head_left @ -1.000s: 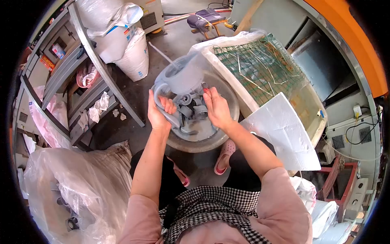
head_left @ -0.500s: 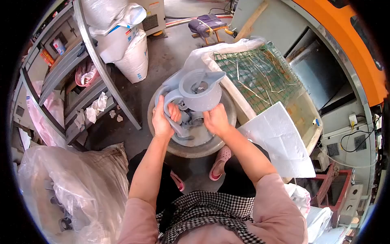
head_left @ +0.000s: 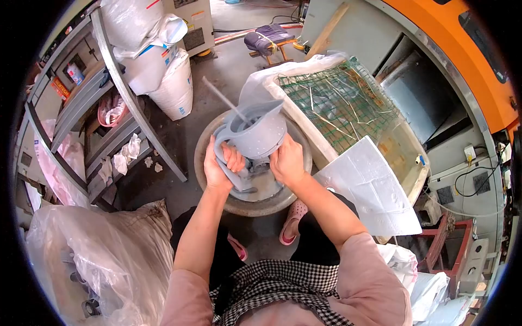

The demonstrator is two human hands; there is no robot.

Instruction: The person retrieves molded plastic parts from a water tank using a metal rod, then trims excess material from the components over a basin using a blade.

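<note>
A grey plastic pitcher (head_left: 260, 137) with a pointed spout and a curved handle is held over a round basin (head_left: 239, 207). My left hand (head_left: 222, 165) is closed round the pitcher's handle at its left. Against the lower right side of the pitcher, my right hand (head_left: 288, 161) has its fingers curled; its fingertips are partly hidden by the pitcher. A thin pale stick (head_left: 224, 99) slants up and left out of the pitcher's opening. Dark grey parts (head_left: 260, 165) lie in the basin below, partly covered by the pitcher and hands.
A white tub (head_left: 319, 142) with green netting (head_left: 337, 103) stands at the right, a white foam sheet (head_left: 370, 187) before it. Metal shelving (head_left: 136, 98) and white sacks (head_left: 174, 89) are on the left. A plastic-covered bag (head_left: 109, 250) sits at the lower left.
The pitcher was tipped over the basin one second ago and is now more upright, its spout towards the upper right. My right hand has moved from the grey parts to the pitcher's side.
</note>
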